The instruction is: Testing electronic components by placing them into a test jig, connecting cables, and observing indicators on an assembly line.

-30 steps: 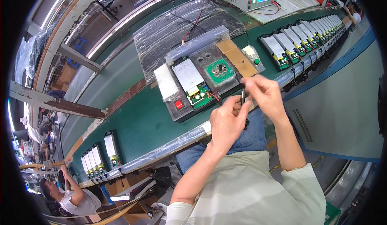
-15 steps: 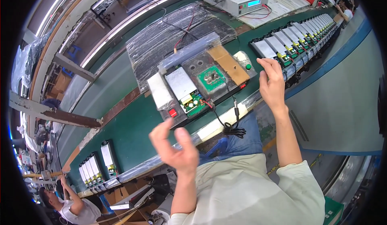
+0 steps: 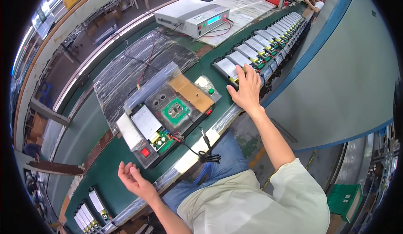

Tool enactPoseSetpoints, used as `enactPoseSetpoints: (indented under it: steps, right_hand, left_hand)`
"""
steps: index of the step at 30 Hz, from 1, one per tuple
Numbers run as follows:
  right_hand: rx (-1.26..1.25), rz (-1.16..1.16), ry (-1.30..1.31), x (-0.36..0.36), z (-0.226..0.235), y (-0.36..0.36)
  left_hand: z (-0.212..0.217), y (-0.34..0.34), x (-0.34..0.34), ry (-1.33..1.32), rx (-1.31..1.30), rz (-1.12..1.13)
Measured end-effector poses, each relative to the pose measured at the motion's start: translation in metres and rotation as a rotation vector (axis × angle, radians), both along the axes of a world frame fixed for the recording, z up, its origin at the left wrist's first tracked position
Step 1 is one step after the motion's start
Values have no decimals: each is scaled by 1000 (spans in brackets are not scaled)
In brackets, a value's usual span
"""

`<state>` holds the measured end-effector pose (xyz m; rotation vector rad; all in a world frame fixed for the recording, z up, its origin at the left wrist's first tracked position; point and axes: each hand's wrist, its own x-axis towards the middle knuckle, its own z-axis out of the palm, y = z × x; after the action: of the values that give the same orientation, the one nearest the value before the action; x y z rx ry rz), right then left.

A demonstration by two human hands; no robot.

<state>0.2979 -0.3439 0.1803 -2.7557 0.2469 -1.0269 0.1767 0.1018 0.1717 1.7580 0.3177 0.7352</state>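
Note:
My right hand (image 3: pixel 248 89) is at the near end of the closest power supply unit (image 3: pixel 227 67) in a long row. Its thumb and fingers are spread over that end; whether they press on it I cannot tell. My left hand (image 3: pixel 136 183) hovers over the bench's front part with loosely bent fingers, holding nothing. Between my hands sits a dark test fixture (image 3: pixel 166 104) with a red rocker switch (image 3: pixel 145 152), a green button (image 3: pixel 211 91) and a green socket board (image 3: pixel 175 111). A silver-topped power supply board (image 3: pixel 147 122) lies in its left side, with a black cable (image 3: pixel 208 156) in front.
A grey bench meter (image 3: pixel 201 19) with a lit blue display stands at the back, wired by leads. Several more units (image 3: pixel 86 215) lie at the lower left. A large grey panel with a blue rim (image 3: pixel 336 79) borders the right. Another person (image 3: pixel 315 4) is at the far end.
My right hand has reached onto the closest unit of the row. My left hand has moved down and away from the fixture's red switch. The view has shifted right.

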Motion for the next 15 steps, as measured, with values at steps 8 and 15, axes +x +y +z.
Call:
enactPoseSetpoints:
  steps: [8, 15]
  right_hand:
    - [58, 70, 108, 7, 4, -34]
    - [31, 51, 94, 36, 0, -88]
  left_hand:
    - [-2, 6, 2, 107, -21, 8]
    - [14, 3, -6, 236, -32, 2]
